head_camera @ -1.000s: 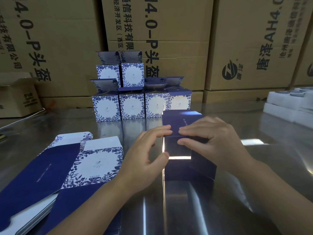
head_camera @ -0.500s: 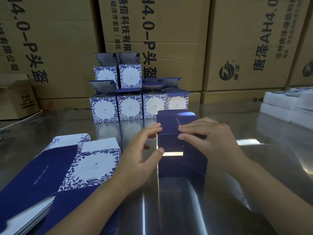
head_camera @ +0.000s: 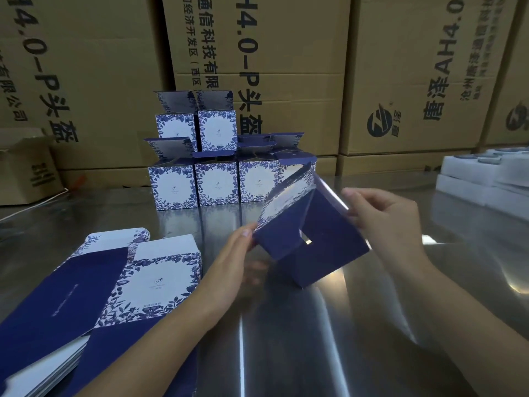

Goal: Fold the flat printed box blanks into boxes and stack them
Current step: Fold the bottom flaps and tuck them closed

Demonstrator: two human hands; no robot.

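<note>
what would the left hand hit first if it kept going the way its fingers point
The half-folded box: the left hand touches its lower left edge with its fingertips, so it would likely push into that dark blue panel. The right hand grips the opposite side.

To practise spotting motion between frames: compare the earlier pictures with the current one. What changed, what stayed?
The blue box was tipped up from the table and turned. The right hand now pinches its upper edge and the left hand touches its lower left corner, where both had pressed the top flap. The stacked boxes and flat blanks stayed put.
</note>
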